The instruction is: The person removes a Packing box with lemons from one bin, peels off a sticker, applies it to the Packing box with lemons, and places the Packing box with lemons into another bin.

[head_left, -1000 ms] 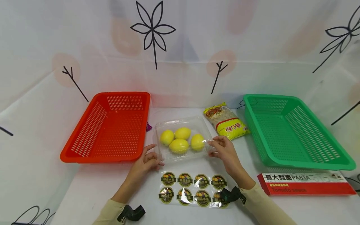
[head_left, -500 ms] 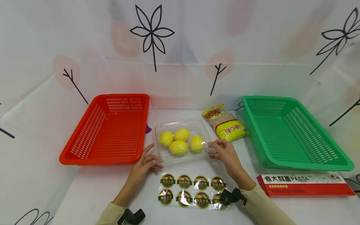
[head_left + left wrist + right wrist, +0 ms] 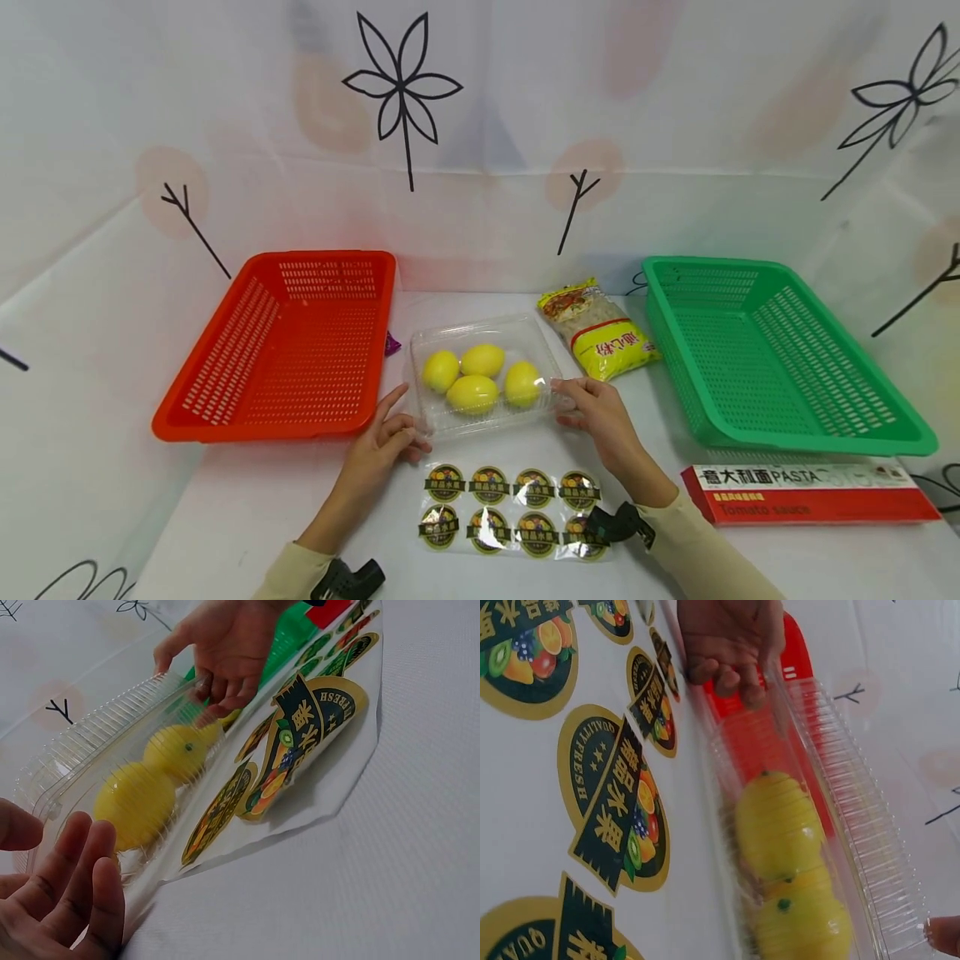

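We have four lemons (image 3: 472, 394) packed in the clear box (image 3: 510, 337) mid-frame, right fingers (image 3: 576, 390) pinching its edge, left fingers (image 3: 393, 427) loosely spread, stickers (image 3: 534, 487) below apparently unused.

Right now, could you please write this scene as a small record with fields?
container: clear plastic box
contents: four yellow lemons
left hand: at the box's near left corner
right hand: at its near right corner
sticker sheet: eight round stickers, in front of the box
baskets: red basket left, green basket right
packages: yellow bag, red pasta box, both right of the box
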A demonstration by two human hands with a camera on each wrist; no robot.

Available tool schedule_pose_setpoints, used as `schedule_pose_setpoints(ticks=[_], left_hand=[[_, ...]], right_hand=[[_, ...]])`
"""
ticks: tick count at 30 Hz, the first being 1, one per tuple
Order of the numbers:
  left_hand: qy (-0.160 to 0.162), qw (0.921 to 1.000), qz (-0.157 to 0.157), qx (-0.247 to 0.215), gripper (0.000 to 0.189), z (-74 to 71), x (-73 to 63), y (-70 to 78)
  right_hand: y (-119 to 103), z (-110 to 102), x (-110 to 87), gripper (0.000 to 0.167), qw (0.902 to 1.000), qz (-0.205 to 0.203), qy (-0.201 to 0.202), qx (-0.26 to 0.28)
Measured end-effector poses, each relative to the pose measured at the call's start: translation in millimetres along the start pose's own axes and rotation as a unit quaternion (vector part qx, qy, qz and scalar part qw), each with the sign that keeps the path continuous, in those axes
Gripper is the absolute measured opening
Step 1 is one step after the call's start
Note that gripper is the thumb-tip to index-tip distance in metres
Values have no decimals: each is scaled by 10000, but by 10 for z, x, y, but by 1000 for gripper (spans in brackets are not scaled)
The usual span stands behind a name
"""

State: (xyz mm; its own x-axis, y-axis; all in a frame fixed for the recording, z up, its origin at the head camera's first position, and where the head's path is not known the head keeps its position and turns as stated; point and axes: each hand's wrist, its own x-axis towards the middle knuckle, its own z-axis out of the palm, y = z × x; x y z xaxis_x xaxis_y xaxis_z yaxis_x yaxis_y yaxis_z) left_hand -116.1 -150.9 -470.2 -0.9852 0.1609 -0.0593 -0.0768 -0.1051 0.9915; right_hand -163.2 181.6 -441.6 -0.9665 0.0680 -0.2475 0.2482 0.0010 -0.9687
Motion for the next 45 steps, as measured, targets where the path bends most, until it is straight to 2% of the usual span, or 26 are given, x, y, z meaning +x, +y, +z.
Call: schedule_pose_setpoints(ticks=[5,13,18,28,45], left_hand=[[-42,10000,22,28,71,-4,5,-11],[-255,9995,190,80,75,-11,30,-36],[-244,9994,207,163,75,-15,34,-61],[-179,9996,216,51,75,-5,28,-62],[-48,9997,240,-53,78,28,26,-81]], right_hand=[[1,17,-14,29,9995,-184,215,115],[21,45,-16,33,9984,-243,471,212],[39,58,-28,37,9977,-304,558,224],[58,86,-29,29,9975,-395,563,160],[98,125,-36,35,9983,-253,450,278]])
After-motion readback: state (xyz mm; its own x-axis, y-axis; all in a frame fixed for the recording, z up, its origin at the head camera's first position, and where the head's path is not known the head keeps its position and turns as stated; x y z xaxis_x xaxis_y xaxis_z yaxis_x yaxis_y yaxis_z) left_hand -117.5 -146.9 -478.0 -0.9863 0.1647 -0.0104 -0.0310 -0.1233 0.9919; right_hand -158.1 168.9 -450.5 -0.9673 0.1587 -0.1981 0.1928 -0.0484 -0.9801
